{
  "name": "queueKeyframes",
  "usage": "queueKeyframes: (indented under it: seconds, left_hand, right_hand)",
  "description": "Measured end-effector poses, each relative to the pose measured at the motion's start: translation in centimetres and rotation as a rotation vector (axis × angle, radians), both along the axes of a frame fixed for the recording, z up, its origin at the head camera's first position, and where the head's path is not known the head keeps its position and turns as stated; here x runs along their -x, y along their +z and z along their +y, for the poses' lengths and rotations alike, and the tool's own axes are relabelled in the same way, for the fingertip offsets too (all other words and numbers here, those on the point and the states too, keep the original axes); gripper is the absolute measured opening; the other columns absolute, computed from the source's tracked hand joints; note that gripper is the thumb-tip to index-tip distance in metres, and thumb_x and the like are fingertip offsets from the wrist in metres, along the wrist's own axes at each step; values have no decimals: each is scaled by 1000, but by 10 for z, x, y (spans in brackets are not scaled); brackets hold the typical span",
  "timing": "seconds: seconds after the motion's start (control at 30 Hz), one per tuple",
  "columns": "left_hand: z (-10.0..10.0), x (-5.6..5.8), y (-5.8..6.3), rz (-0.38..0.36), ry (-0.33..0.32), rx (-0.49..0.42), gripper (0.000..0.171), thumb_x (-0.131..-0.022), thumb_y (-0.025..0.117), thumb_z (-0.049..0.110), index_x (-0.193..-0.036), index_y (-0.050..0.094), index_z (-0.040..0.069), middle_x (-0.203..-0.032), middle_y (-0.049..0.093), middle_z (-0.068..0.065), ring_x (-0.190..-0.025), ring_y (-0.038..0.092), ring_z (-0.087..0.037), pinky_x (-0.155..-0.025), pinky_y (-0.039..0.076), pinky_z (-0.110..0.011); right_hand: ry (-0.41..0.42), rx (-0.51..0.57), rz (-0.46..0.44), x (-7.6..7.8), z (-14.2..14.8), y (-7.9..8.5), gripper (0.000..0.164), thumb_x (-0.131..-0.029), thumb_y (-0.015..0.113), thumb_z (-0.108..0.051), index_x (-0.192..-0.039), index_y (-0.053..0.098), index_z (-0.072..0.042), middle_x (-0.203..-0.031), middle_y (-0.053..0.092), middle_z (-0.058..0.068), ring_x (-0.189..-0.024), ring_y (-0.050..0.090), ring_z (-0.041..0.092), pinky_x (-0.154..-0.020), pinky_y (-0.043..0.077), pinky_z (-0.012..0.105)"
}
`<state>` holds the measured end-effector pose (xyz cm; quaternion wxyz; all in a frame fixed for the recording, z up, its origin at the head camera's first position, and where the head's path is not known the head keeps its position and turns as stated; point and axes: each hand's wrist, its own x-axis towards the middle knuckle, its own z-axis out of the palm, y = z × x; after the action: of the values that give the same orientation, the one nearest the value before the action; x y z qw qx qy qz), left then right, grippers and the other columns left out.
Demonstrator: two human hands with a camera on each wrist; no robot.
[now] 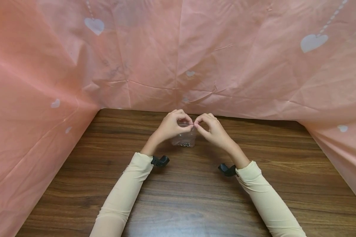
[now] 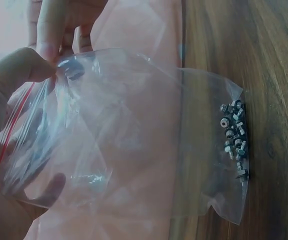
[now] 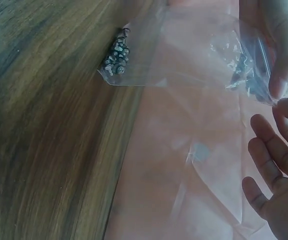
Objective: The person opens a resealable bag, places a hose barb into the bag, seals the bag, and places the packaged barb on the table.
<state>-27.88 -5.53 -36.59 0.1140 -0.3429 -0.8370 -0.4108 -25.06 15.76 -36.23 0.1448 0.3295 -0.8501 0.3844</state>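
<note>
A clear zip bag (image 1: 184, 135) hangs upright between both hands, over the table's far part. Small metal screws (image 2: 235, 137), several of them with dark washers, lie gathered at its bottom. Along the bag's mouth, a red line (image 2: 13, 131) shows in the left wrist view. My left hand (image 1: 174, 125) pinches the top edge between thumb and forefinger. Its fingertips meet those of my right hand (image 1: 212, 130), which pinches the corner of the mouth. In the right wrist view, the other fingers (image 3: 270, 160) of the right hand are spread loosely below the bag.
The brown wood-grain table (image 1: 184, 197) reaches back to a pink cloth (image 1: 154, 59) with white hearts, which stands behind it and along both sides. A black wrist camera (image 1: 161, 161) sits on the left wrist, another black camera (image 1: 226, 170) on the right.
</note>
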Motion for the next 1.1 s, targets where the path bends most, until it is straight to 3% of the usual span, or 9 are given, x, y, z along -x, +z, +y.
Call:
queueKeyframes:
  seconds: [0.3,0.73,1.1]
  left_hand:
    - [5,-2,-1,25,-13,25,4,-85,78,13,-87,74,12,-85,62,-1,-85,55,-15,-81,42,-27]
    - [-1,-1,6,55,-9,60,4,-84,76,16,-85,74,12,-86,64,1,-85,55,-15,-82,40,-31]
    - [-8,2,9,30,-32,6,2,-83,76,13,-83,74,12,-83,65,0,-83,55,-15,-78,42,-27]
  right_hand:
    - [10,6,36,-2,-1,-4,7,-91,68,0,-98,67,0,-100,68,13,-100,56,38,-93,39,45]
    - [8,-15,34,-2,0,1,7,-93,67,-4,-99,66,-1,-101,69,12,-100,55,31,-94,36,45]
    - [-15,-34,12,-5,7,9,6,-95,65,-5,-99,65,-1,-105,70,14,-103,55,36,-93,35,45]
